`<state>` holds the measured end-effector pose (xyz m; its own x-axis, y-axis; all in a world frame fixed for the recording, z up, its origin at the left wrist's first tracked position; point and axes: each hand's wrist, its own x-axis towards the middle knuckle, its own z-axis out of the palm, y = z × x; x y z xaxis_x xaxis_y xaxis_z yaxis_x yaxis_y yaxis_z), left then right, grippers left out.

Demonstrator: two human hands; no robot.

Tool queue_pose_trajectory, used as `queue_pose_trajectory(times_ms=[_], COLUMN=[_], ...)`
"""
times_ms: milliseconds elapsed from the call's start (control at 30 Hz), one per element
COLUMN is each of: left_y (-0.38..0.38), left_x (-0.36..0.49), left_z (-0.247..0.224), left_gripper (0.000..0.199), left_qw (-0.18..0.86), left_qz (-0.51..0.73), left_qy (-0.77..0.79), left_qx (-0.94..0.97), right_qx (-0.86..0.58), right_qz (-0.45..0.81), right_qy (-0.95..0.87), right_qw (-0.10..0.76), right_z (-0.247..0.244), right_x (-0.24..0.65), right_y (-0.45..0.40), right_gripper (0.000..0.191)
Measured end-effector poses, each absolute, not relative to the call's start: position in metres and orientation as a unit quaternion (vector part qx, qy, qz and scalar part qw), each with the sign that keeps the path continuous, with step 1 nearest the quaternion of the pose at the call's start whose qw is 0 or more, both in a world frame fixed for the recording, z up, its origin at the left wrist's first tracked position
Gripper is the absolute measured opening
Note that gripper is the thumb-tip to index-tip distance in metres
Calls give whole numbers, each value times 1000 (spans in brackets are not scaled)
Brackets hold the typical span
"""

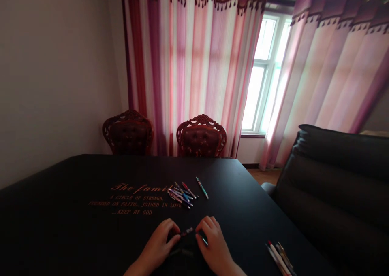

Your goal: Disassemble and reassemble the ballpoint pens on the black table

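Near the front of the black table, my left hand [161, 241] pinches a dark pen piece [186, 232] with a pale end that points to the right. Close beside it, my right hand [214, 241] has its fingers closed around a slim pen part [204, 240], of which only a pale, shiny bit shows below the fingers. The two pieces look slightly apart. Dim, thin parts [182, 251] lie on the table between my wrists, too dark to make out. Farther forward is a loose pile of several colourful pens [182, 196]. A green-and-white pen [202, 187] lies alone to its right.
Gold lettering marks the black table [60, 211]. At the front right lie several pens or slim sticks [278, 259]. Two carved chairs, one left [130, 134] and one right [201, 138], stand behind the table. A black leather chair [337, 187] is close on the right.
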<state>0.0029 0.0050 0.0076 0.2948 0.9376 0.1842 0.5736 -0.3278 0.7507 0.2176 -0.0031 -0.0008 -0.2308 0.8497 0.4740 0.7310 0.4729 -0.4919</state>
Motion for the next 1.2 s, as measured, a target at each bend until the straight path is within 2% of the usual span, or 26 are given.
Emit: queue_pose_trajectory(times_ms=[233, 367, 500, 633, 767, 933, 1200], left_y=[19, 27, 28, 31, 43, 51, 47], left_x=[-3, -6, -6, -3, 0, -3, -15], left_z=[-11, -26, -29, -16, -5, -8, -18], left_gripper=[22, 34, 37, 36, 44, 48, 42], left_qw=[363, 394, 394, 415, 438, 446, 465], left_qz=[432, 453, 442, 467, 479, 478, 503], left_qy=[487, 469, 468, 462, 439, 438, 465], left_qx=[667, 648, 656, 630, 622, 617, 561], right_qx=[-474, -479, -464, -423, -423, -484, -454], right_qz=[92, 82, 66, 74, 87, 60, 31], right_qy=[-827, -824, -825, -820, -778, -675, -709], right_qw=[289, 293, 315, 378, 456, 554, 539], right_z=[-10, -27, -35, -22, -8, -18, -27], right_x=[223, 222, 218, 224, 233, 233, 237], right_y=[6, 16, 19, 20, 27, 40, 34], right_gripper=[27, 26, 20, 5, 16, 25, 16])
